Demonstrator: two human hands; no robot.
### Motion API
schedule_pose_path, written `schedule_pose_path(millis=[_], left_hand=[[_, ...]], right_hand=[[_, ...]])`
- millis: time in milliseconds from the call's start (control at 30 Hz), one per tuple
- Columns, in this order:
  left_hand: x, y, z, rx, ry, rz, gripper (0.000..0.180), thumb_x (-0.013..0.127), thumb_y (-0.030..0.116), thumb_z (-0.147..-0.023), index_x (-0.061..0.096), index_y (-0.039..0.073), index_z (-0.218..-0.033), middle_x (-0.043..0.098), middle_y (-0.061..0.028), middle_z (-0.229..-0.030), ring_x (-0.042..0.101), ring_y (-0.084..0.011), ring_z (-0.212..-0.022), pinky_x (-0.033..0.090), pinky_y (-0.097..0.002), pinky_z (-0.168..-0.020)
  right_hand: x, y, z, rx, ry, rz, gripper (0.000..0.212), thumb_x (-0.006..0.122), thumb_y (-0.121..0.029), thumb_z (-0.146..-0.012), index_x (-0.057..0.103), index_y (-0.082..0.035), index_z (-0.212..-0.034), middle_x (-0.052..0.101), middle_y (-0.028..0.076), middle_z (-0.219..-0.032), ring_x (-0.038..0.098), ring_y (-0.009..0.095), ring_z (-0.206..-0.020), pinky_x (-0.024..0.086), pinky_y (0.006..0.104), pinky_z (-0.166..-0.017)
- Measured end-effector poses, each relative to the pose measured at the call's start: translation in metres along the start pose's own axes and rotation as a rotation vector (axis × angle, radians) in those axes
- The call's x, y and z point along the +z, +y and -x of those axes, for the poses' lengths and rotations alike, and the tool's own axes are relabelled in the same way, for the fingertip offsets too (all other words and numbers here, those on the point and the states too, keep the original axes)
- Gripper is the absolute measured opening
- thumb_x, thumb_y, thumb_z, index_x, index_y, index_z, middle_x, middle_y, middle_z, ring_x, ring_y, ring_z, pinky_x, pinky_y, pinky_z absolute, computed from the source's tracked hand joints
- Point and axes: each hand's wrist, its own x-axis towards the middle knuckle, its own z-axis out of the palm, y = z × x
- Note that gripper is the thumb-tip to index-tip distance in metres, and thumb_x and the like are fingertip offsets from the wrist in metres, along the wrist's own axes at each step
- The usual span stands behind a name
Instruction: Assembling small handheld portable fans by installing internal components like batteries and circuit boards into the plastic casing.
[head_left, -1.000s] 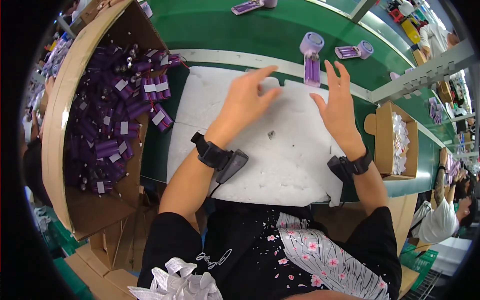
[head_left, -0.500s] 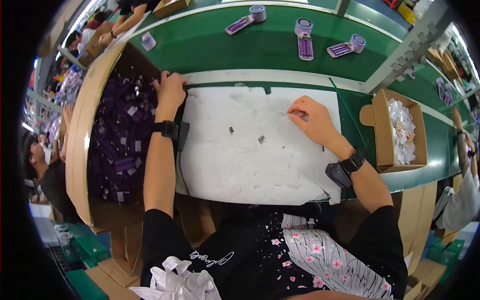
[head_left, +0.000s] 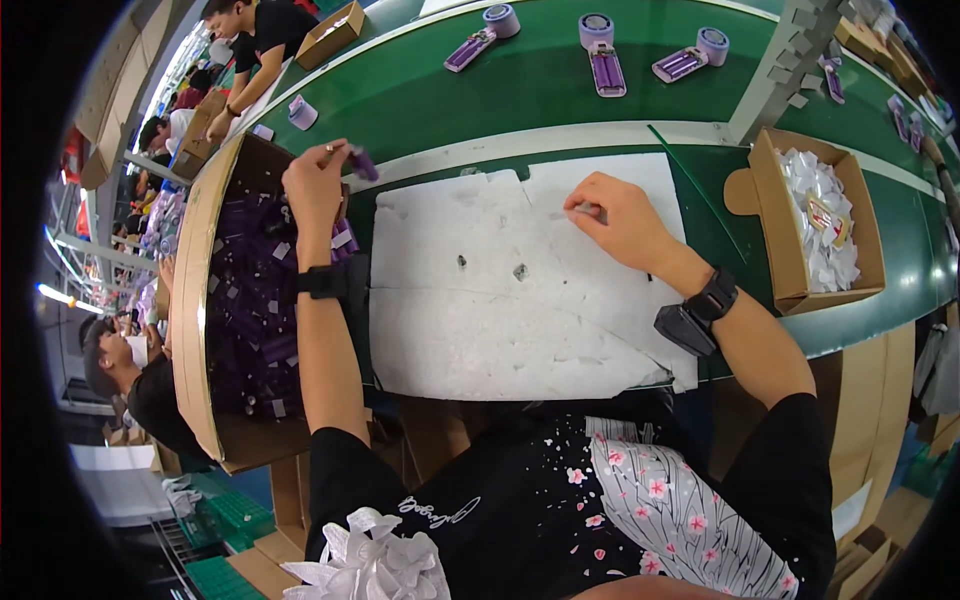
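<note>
The left hand [head_left: 312, 185] is raised over the near rim of a large cardboard box [head_left: 195, 330], its fingers pinched shut on a small purple part [head_left: 360, 163] that projects from the fingertips toward the white pad. The part is short, dark violet and roughly cylindrical; finer detail cannot be made out. Below and outward of this hand the box is filled with a loose heap of like purple pieces [head_left: 255, 310], several carrying small pale rectangular labels. The right hand [head_left: 612, 215] rests on the far part of a white foam pad [head_left: 500, 300], fingers curled with thumb and forefinger closed together at the pad surface; whether anything lies between them cannot be told. Between the two hands the pad bears two small dark specks. Each wrist carries a dark band, the right one with a grey block attached. Outward of the right hand stands a smaller open carton [head_left: 775, 230] holding white crumpled packets [head_left: 820, 215]. Beyond both hands a green belt [head_left: 540, 85] carries three purple oblong devices with round grey heads [head_left: 598, 50], spaced apart. Beyond the left hand, another person [head_left: 255, 30] in black leans over a brown carton [head_left: 335, 32].
</note>
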Motion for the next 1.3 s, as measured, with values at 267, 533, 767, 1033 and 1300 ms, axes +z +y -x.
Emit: schedule_pose_path(millis=[267, 533, 767, 1033, 1300], left_hand=[[0.018, 0.132, 0.05, 0.13, -0.556, 0.918, 0.02, 0.063, 0.012, -0.093, 0.069, -0.006, -0.101, 0.07, -0.0068, -0.087, 0.064, -0.0131, -0.075, 0.051, -0.0259, -0.071], [0.083, 0.138, 0.085, 0.052, -0.646, 1.406, 0.02, 0.062, 0.012, -0.093, 0.067, -0.004, -0.106, 0.069, -0.012, -0.101, 0.065, -0.0155, -0.089, 0.052, -0.0289, -0.081], [0.086, 0.139, 0.1, 0.135, -0.576, 1.451, 0.022, 0.065, 0.009, -0.091, 0.065, -0.003, -0.11, 0.068, -0.0136, -0.107, 0.064, -0.0158, -0.098, 0.051, -0.0289, -0.085], [0.073, 0.142, 0.1, 0.131, -0.666, 1.287, 0.019, 0.063, 0.009, -0.092, 0.064, -0.004, -0.105, 0.07, -0.0132, -0.1, 0.066, -0.0166, -0.091, 0.052, -0.0285, -0.084], [0.072, 0.149, 0.105, 0.053, -0.541, 1.374, 0.02, 0.059, 0.013, -0.096, 0.062, -0.005, -0.103, 0.071, -0.0137, -0.094, 0.067, -0.0171, -0.086, 0.054, -0.0304, -0.082]], right_hand=[[0.007, -0.024, 0.0, -0.103, 0.196, -0.277, 0.056, 0.074, -0.015, -0.08, 0.048, -0.003, -0.129, 0.064, 0.008, -0.097, 0.06, 0.016, -0.077, 0.049, 0.0275, -0.067], [0.005, -0.019, 0.0, 0.155, -0.004, -0.365, 0.043, 0.063, -0.026, -0.091, 0.051, 0.0, -0.124, 0.065, 0.009, -0.091, 0.059, 0.013, -0.07, 0.048, 0.0259, -0.063], [-0.012, -0.036, 0.003, 0.303, -0.058, -0.594, 0.036, 0.054, -0.03, -0.096, 0.056, 0.0, -0.114, 0.064, 0.005, -0.076, 0.054, 0.009, -0.055, 0.043, 0.0238, -0.05], [-0.01, -0.033, 0.003, 0.209, -0.137, -0.418, 0.038, 0.058, -0.034, -0.095, 0.057, 0.0, -0.111, 0.063, 0.004, -0.076, 0.054, 0.007, -0.055, 0.043, 0.0219, -0.049], [-0.01, -0.036, 0.007, 0.265, -0.128, -0.5, 0.042, 0.067, -0.029, -0.09, 0.054, 0.0, -0.118, 0.063, 0.004, -0.083, 0.056, 0.009, -0.059, 0.047, 0.0234, -0.054]])
